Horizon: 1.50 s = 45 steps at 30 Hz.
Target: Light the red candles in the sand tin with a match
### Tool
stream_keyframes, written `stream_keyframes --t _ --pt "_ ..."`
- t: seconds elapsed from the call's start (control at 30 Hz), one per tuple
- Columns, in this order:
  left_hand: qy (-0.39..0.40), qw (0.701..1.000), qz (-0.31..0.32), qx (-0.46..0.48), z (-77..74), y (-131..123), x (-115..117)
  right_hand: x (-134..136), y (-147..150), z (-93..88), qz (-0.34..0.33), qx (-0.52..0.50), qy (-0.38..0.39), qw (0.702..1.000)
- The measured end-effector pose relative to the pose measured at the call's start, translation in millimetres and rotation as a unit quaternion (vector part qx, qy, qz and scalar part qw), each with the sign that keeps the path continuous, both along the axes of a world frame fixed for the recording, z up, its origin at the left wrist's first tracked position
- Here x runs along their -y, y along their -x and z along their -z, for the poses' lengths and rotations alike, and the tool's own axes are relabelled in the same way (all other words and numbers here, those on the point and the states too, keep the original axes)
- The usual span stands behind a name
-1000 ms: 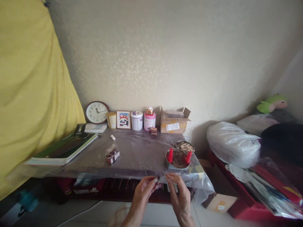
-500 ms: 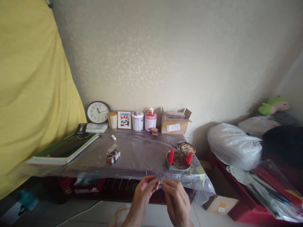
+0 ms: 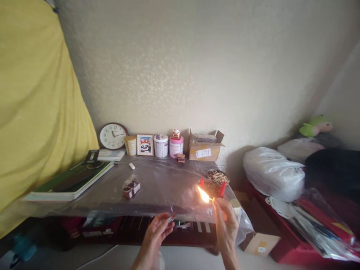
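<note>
Hands drawn apart since earlier head frame: our right hand pinches burning match, flame near red candle, contact unclear; our left hand grips small matchbox-like piece. Striking looks done.

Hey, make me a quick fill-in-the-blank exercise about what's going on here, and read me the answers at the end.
1. The burning match is held in the person's ____ hand.
2. In this view, the flame shows to the ____ of that hand.
3. The tin under the small cat figure is ____ in colour.
4. The framed picture by the clock and cups shows a ____ in a red-and-white hat.

Missing words: right; left; pink; panda.
</note>
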State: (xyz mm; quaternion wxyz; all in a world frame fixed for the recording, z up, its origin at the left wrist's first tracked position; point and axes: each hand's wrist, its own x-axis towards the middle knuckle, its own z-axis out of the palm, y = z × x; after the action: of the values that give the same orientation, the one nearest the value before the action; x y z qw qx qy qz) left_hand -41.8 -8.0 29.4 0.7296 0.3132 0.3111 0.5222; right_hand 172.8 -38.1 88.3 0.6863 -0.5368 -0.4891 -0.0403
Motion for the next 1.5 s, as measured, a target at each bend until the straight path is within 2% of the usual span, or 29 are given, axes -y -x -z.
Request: stream_keyframes --t 0.17,0.43,0.87,1.0,1.17,1.5 --pt "0.069 0.997 -0.016 0.034 14.6 6.5 -2.7 0.3 -3.8 -14.8 0.008 -0.044 0.007 0.999" --pt "0.093 0.994 -0.008 0.056 9.8 8.4 -2.9 -7.9 -7.2 -15.9 -0.007 -0.045 0.006 0.999" --pt "0.07 0.996 0.017 0.053 15.7 9.9 -4.7 -26.4 -14.8 -13.9 -0.038 -0.05 0.015 0.998" --pt "0.086 0.995 0.012 0.053 18.7 9.7 -8.3 -29.7 -16.4 -13.8 -0.038 -0.078 0.026 0.996" --pt "0.104 0.993 0.0 0.048 20.3 9.0 -11.1 -31.6 -13.9 -23.5 -0.051 -0.141 0.031 0.988" --pt "0.123 0.991 0.004 0.051 27.5 9.5 -17.3 -39.6 -22.1 -39.0 -0.133 -0.26 0.013 0.956"
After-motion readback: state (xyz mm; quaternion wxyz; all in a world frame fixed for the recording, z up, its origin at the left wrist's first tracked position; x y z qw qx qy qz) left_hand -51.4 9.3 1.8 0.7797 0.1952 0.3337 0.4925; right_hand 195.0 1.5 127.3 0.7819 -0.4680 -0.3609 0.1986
